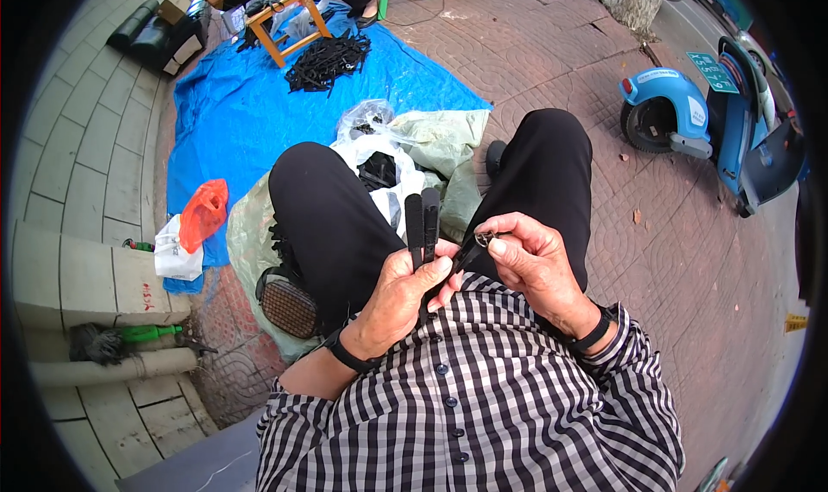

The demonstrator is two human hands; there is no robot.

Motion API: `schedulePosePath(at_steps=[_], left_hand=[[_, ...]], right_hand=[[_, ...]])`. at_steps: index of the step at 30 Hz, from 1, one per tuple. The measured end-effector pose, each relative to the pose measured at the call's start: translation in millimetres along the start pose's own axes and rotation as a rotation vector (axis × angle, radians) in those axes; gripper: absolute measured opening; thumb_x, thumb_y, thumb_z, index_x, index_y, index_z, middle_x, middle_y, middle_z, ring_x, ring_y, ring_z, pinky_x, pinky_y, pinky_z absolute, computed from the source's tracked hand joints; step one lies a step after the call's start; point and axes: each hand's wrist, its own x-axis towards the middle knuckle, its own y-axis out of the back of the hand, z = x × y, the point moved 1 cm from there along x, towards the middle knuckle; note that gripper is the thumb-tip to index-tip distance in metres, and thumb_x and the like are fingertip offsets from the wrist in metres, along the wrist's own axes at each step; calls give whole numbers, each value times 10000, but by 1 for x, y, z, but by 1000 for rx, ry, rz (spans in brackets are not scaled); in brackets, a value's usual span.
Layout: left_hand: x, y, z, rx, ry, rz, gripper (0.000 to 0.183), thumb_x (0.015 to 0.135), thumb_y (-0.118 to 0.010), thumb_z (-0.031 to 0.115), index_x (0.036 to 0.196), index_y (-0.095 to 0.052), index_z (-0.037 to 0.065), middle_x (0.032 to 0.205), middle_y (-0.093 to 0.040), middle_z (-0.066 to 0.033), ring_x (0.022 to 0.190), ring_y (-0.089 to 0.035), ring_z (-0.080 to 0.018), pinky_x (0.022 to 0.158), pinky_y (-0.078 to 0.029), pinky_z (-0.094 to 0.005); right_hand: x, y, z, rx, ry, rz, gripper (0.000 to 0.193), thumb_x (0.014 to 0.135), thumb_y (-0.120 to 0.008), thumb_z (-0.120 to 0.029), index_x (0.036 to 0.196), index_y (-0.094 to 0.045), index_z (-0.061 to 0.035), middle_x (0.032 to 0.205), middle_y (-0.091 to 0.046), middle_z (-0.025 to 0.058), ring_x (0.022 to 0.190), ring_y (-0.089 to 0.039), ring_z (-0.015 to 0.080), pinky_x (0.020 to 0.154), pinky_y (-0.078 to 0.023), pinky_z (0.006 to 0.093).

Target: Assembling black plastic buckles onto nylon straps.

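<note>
My left hand [398, 295] grips black flat straps [422, 223] whose two ends stick up between my knees. My right hand [535, 259] pinches a small metal ring or buckle [484, 238] at the end of a black strap that runs down toward the left hand. Both hands sit close together over my lap, above black trousers and a checked shirt. An open white sack [384, 177] with more black straps lies between my legs.
A blue tarp [250, 104] carries a pile of black straps [328, 61] and a wooden stool [285, 22]. Orange and white bags [194, 225] lie at left beside a stone step. A blue scooter [716, 117] is parked at right. Another person sits at the far top.
</note>
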Motion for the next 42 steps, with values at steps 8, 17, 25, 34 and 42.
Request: schedulePosePath(at_steps=[8, 17, 25, 34, 42], left_hand=[[-1, -1, -1, 76, -26, 14, 269, 924, -495, 176, 1092, -517, -33, 788, -593, -73, 611, -520, -77, 521, -414, -188], [-4, -5, -1, 95, -40, 19, 251, 929, -485, 164, 1092, -525, -24, 787, -590, -69, 622, -520, -70, 523, -412, -181], [-4, -6, -2, 4, -34, -17, 239, 927, -485, 155, 1089, -521, -18, 785, -585, -67, 613, -521, -70, 518, -413, -182], [-5, -10, -5, 10, -68, -39, 230, 921, -497, 161, 1092, -492, 8, 774, -571, -42, 597, -506, -51, 519, -402, -170], [-5, -16, -4, -3, -53, -8, 261, 906, -512, 142, 1113, -468, -11, 772, -563, -59, 604, -504, -70, 492, -376, -174]], right_hand=[[1, 1, 3, -24, 31, -17, 189, 887, -560, -117, 1048, -562, -17, 548, -385, -80, 451, -276, 11, 409, -201, 183], [0, 2, 4, 29, -4, -18, 173, 886, -565, -116, 1030, -570, -20, 557, -401, -81, 470, -291, 6, 419, -209, 178], [-2, -1, 3, -165, 79, -53, 181, 882, -571, -119, 1030, -571, -14, 570, -437, -66, 469, -322, 9, 428, -250, 177], [-5, -1, -3, -444, 212, -173, 180, 887, -551, -91, 1027, -550, 22, 754, -653, 47, 723, -599, 52, 683, -454, 201], [-8, 1, 5, -581, 227, -199, 96, 877, -574, -106, 879, -540, -16, 533, -458, -30, 525, -359, 22, 500, -325, 205]])
